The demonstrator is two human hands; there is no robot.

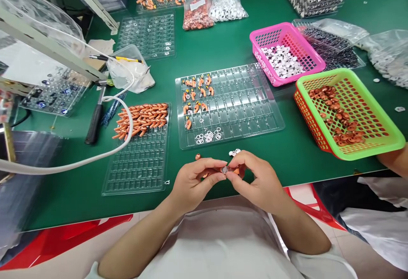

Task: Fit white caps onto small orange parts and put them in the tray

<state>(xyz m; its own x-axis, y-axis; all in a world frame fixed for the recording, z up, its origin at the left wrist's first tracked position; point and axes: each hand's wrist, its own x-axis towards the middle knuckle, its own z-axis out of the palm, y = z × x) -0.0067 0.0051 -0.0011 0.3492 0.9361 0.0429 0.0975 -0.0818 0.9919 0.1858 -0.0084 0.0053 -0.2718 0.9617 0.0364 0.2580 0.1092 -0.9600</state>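
Close to the table's front edge, my left hand [196, 181] and my right hand [255, 179] meet fingertip to fingertip. Between them they pinch a small orange part with a round grey centre [225, 170]; its exact kind is too small to tell. More orange shows by the right fingers. On the table just beyond lie a small copper-coloured piece [198, 156] and several white discs [235, 152]. Past these is a clear compartment tray [229, 109], with orange assembled pieces in its left compartments and white rings along its front row.
At left, another clear tray [137, 168] holds rows of copper-coloured pieces, near a hammer [94, 119] and a white cable [129, 113]. At right stand a pink basket [267, 69] of white discs and a green basket [376, 151] of copper-coloured discs. Another person's arm [395, 160] touches the green basket.
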